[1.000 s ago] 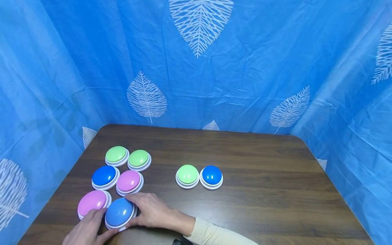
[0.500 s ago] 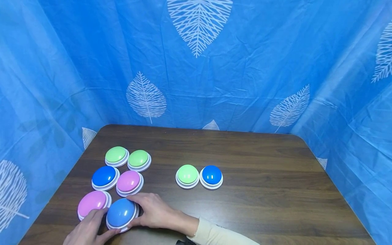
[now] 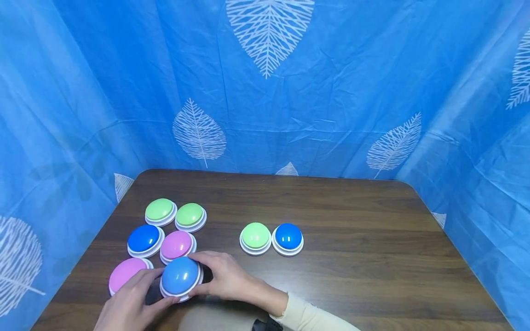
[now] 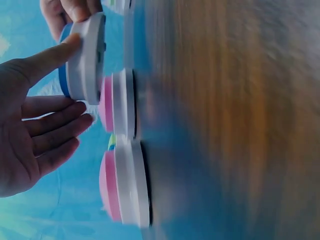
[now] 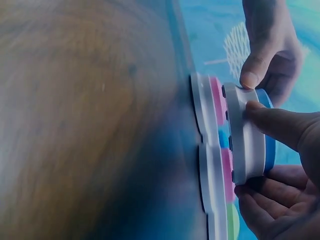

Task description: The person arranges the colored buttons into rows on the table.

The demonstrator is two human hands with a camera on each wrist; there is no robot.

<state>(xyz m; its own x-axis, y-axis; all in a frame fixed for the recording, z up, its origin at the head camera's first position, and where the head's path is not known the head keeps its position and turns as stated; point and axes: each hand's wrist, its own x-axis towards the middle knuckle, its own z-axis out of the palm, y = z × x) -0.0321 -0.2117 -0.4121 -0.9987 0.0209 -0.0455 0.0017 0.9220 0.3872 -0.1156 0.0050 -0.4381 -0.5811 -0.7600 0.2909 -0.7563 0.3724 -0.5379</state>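
Observation:
Both hands hold a blue dome push button (image 3: 179, 276) with a white base, raised above the table. My left hand (image 3: 131, 299) pinches its left side, thumb on the white base, the other fingers stretched out beside it in the left wrist view. From the right, my right hand (image 3: 227, 278) grips the base between thumb and fingers. Small dark feet show under the lifted base (image 5: 242, 135) in the right wrist view. Just left of it a pink button (image 3: 126, 276) lies partly behind my left hand. Another pink button (image 3: 176, 245) sits behind the held one.
A second blue button (image 3: 143, 239) and two green buttons, one at the far left (image 3: 159, 209) and one beside it (image 3: 189, 214), stand behind. Mid-table, a green button (image 3: 255, 236) touches a blue button (image 3: 288, 236). Blue leaf-print curtain (image 3: 290, 115) surrounds the brown table (image 3: 372, 257).
Both hands have lifted the blue button off the table and moved it right and slightly away from the near pink button. The other buttons have stayed in place; the head view shifted slightly.

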